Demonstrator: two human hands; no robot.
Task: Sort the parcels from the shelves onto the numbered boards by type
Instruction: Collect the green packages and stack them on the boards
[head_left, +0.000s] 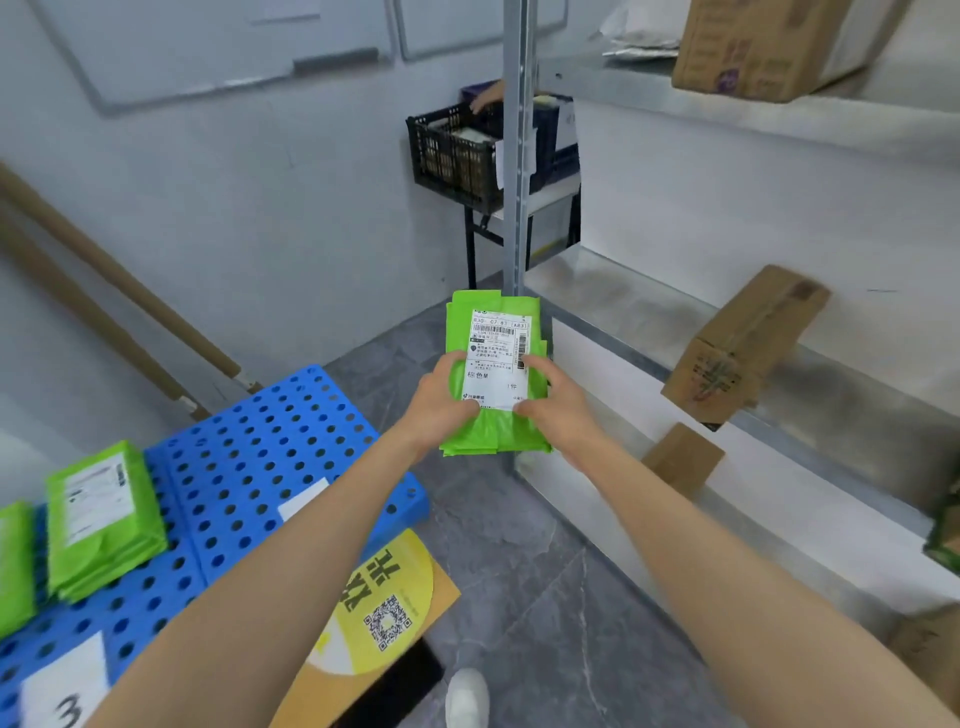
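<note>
A green plastic parcel (493, 332) with a white shipping label is held up in front of me, over the grey floor. My left hand (441, 400) grips its lower left side with the thumb on the label. At the lower right side, my right hand (558, 402) grips it the same way. Down at the left lies a blue perforated board (249, 457) with a white card marked 3 (65, 691). Another green parcel (101, 519) lies on that board, and the edge of one more green parcel (13, 561) shows at the far left.
Metal shelves (649, 306) stand to the right, holding brown cardboard boxes (743, 343) on several levels. A black crate (457, 153) sits on a stand behind the shelf post. An orange and yellow board (384, 597) lies on the floor. Brown tubes (119, 312) lean on the wall.
</note>
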